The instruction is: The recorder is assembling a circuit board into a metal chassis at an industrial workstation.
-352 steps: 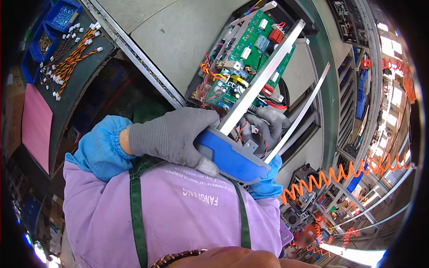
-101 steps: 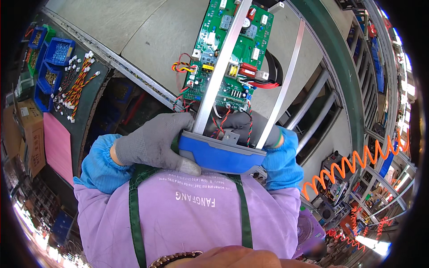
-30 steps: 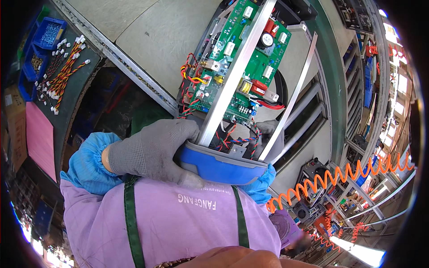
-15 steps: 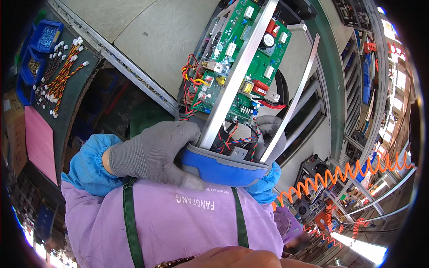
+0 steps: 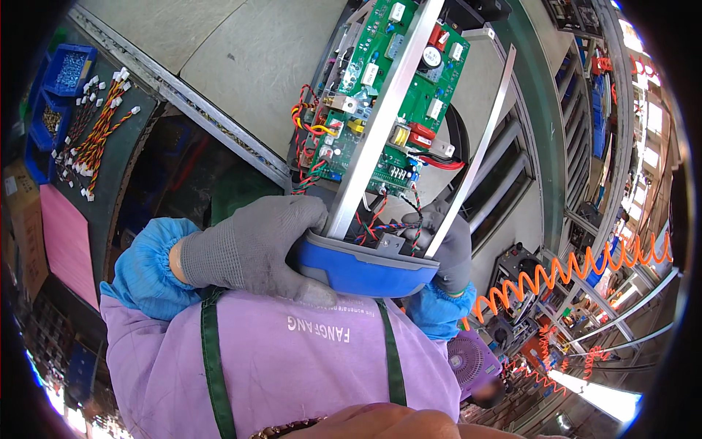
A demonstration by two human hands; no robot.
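My left hand (image 5: pixel 256 245), in a grey knit glove, grips the left end of a blue and grey plastic end panel (image 5: pixel 369 274), thumb below its edge. The panel belongs to an open device with two silver metal bars (image 5: pixel 384 121) running away from me. Between and beside the bars lies a green circuit board (image 5: pixel 402 88) with red, white and yellow parts. My right hand (image 5: pixel 450 245), gloved alike, is at the panel's right end, behind the right bar. Its curled fingers touch the twisted wires (image 5: pixel 380 228) inside; what they pinch is partly hidden.
At left, cable bundles with white plugs (image 5: pixel 102 143) and blue bins of small parts (image 5: pixel 71 69) lie on a dark bench beside a pink sheet (image 5: pixel 67 241). A coiled orange air hose (image 5: pixel 563 274) stretches across the right. A purple fan (image 5: pixel 472 358) stands lower right.
My right hand has come further out at the panel's right side, its fingers now among the wires. The device has shifted slightly up and left in view. My left hand keeps its hold.
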